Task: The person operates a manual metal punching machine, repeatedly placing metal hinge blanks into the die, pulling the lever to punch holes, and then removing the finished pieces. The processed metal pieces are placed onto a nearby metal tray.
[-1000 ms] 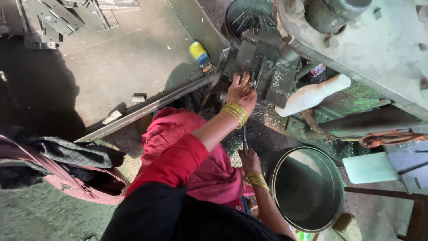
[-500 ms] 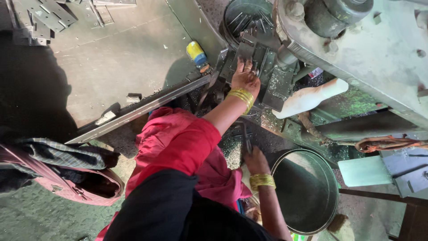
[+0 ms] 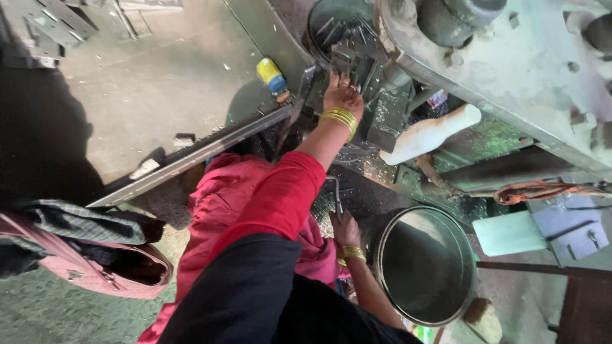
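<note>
My left hand [image 3: 342, 95], with gold bangles and a red sleeve behind it, reaches up onto the dark metal die block [image 3: 357, 67] of a press machine [image 3: 510, 57]. Its fingers curl over a small metal piece on the block. Several thin metal strips lie in the round dark opening [image 3: 338, 28] just above. Lower down, my right hand [image 3: 346, 230], also with bangles, grips a thin bent metal rod [image 3: 334, 191] that stands up from it, beside a round steel drum [image 3: 426, 264].
A grey metal sheet table [image 3: 166, 83] with a yellow-blue tube [image 3: 271, 74] lies to the left. A white plastic bottle [image 3: 428, 134] leans under the machine. A pink bag with a checked cloth [image 3: 95, 255] sits at lower left. A pale block [image 3: 510, 232] lies right.
My left hand has moved further up onto the die block. My right hand has stayed by the drum with the rod.
</note>
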